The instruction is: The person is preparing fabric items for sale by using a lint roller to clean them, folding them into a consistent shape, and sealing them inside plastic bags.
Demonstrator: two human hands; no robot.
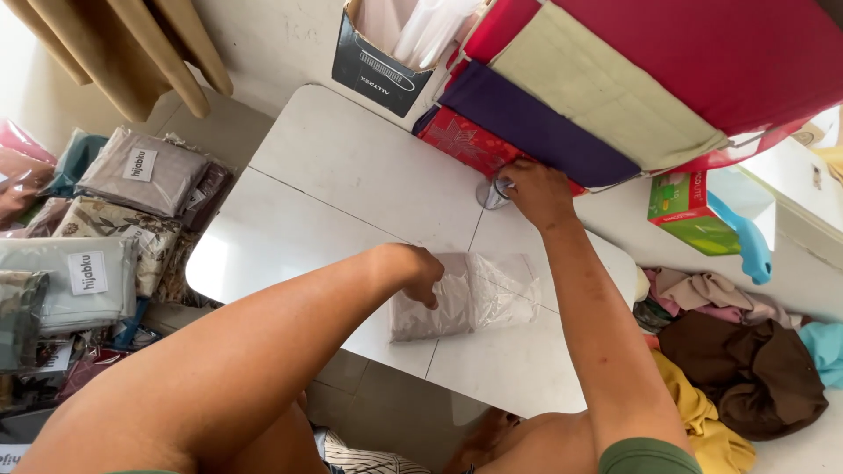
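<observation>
Underneath, white table (351, 167) amid stacked fabrics (571, 96).

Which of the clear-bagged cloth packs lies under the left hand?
The grey pack alone on the white table, pressed by the left hand; the other packs are stacked on the floor at left.
</observation>
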